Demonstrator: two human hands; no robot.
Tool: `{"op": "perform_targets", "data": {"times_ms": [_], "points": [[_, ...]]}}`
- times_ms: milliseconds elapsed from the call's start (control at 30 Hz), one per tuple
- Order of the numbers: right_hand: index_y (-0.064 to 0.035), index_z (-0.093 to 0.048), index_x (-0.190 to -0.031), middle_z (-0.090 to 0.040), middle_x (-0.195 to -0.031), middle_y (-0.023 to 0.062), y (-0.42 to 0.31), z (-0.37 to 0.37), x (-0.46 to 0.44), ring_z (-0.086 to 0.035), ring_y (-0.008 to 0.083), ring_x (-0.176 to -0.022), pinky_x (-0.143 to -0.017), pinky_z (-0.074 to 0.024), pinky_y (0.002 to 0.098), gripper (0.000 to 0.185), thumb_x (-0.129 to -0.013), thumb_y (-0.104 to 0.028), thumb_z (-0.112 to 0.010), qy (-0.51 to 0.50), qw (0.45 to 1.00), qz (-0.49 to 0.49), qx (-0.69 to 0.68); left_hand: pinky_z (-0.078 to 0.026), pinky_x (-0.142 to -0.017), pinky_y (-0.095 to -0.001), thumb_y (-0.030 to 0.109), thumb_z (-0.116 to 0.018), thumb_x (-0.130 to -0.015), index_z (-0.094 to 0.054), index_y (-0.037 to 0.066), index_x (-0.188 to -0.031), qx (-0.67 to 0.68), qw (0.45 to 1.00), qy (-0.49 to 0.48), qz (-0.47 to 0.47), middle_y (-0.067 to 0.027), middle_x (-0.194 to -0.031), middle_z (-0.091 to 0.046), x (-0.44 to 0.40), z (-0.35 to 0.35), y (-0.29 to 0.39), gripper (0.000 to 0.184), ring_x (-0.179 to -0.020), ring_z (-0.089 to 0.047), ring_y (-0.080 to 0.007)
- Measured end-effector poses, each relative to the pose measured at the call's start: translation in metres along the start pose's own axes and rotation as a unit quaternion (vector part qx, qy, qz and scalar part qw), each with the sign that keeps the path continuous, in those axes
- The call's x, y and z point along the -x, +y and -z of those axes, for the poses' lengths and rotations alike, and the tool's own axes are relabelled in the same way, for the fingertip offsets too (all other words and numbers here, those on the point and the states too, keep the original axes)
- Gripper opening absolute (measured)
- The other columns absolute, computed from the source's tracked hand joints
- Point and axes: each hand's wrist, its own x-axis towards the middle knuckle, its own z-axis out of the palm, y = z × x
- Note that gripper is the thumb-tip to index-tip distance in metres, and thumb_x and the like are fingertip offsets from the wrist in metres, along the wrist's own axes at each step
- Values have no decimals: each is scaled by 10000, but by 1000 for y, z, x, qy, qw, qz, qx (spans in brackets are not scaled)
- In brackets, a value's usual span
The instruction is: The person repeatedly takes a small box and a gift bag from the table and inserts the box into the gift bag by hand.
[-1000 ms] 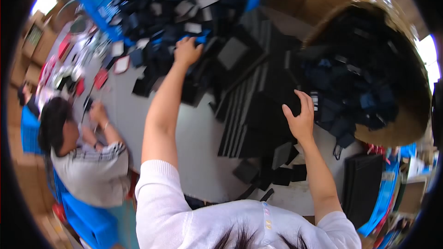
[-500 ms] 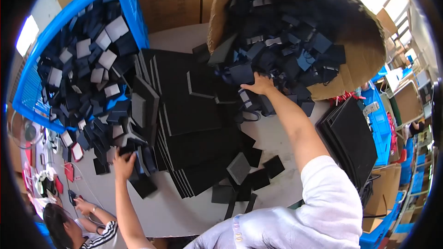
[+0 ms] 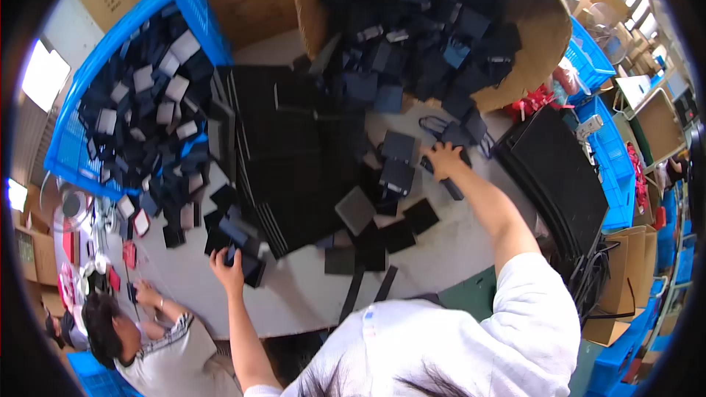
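My left hand (image 3: 228,268) is closed around a dark blue box (image 3: 250,265) near the table's front left, beside other dark boxes. My right hand (image 3: 445,162) rests with fingers spread on small dark pieces (image 3: 451,188) right of centre. Next to it lie two dark blue boxes (image 3: 398,176). Between my hands is a stack of large black sheets (image 3: 279,132), with loose black squares (image 3: 421,215) and a grey square (image 3: 355,211) at its right front.
A blue crate (image 3: 62,129) of dark boxes stands at left. A big cardboard carton (image 3: 540,51) holds dark pouches at the back. Black folders (image 3: 562,169) are stacked at right. A co-worker (image 3: 158,349) sits at lower left.
The view has turned. My right hand has moved from the carton's opening towards me, and dark boxes now lie beside it. My left hand has moved nearer, with a dark box.
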Motion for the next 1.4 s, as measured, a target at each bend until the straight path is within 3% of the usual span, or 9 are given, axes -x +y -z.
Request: {"op": "perform_targets", "data": {"times_ms": [200, 367, 600, 767, 867, 1100, 1233, 1300, 1400], "points": [[-128, -400, -1343, -548, -1131, 260, 49, -62, 14, -536, 423, -1075, -913, -458, 457, 871, -552, -138, -763, 194, 974, -38, -112, -372, -993, -393, 162, -755, -756, -530, 37, -1103, 231, 967, 71, 79, -148, -1280, -460, 89, 5, 78, 432, -1164, -454, -321], [-108, -367, -1379, -481, -1270, 243, 15, -1, 86, -473, 377, -1209, -1032, -377, 394, 829, -598, 5, -619, 422, 822, 74, -376, -306, -1056, -492, 134, -774, -669, -531, 93, -1105, 37, 995, -31, -89, -192, -1391, -360, 175, -19, 54, 501, -1286, -316, -423], [-49, -280, -1419, -398, -1410, 170, -75, 42, 149, -334, 274, -1346, -1113, -232, 358, 855, -614, 46, -551, 314, 637, 299, -638, -202, -1072, -596, 56, -670, -624, -558, 167, -1207, -151, 950, -253, -102, -95, -1437, -359, 198, 10, 55, 604, -1337, -227, -447], [-55, -306, -1407, -419, -1383, 168, -133, 59, 182, -383, 264, -1296, -1088, -293, 357, 846, -606, 53, -556, 230, 540, 395, -707, -390, -982, -402, 54, -644, -676, -614, 56, -1096, 157, 984, -67, -50, -125, -1175, -580, 167, 28, 149, 421, -1145, -503, -331], [-64, -371, -1380, -419, -1377, 166, -153, 64, 183, -448, 307, -1250, -1066, -333, 379, 770, -644, -5, -589, 387, 728, 316, -469, -424, -941, -309, 21, -655, -731, -566, 29, -1174, 309, 941, -139, -14, -95, -1150, -576, 151, 34, 211, 452, -1090, -555, -217], [-76, -420, -1350, -364, -1406, 186, -162, 93, 215, -372, 375, -1289, -1061, -342, 410, 748, -628, 46, -572, 460, 746, 306, -371, -280, -1093, -426, 174, -787, -591, -308, 31, -1403, 328, 924, -133, -142, -202, -1405, -322, 139, 7, 271, 953, -1307, -321, -372], [-87, -460, -1322, -354, -1417, 186, -174, 86, 229, -364, 383, -1308, -1053, -356, 434, 750, -599, 77, -578, 397, 740, 474, -265, -170, -1141, -391, 222, -844, -573, 5, 7, -1468, 377, 881, -237, -156, -210, -1492, -149, 123, -23, 287, 1252, -1415, -129, -320], [-96, -461, -1322, -345, -1424, 183, -172, 88, 232, -361, 378, -1314, -1052, -358, 432, 772, -582, 85, -584, 328, 729, 453, -395, -228, -1122, -369, 193, -825, -629, -9, 24, -1477, 514, 786, -329, -94, -177, -1471, -241, 112, -34, 286, 1189, -1384, -232, -270], [-105, -445, -1337, -283, -1463, 163, -166, 72, 218, -358, 364, -1316, -1061, -345, 413, 767, -607, 62, -609, 310, 758, 421, -389, -289, -1092, -346, 136, -754, -720, -195, 19, -1453, 500, 820, -272, -60, -149, -1423, -341, 116, -67, 279, 929, -1315, -355, -230]]}}
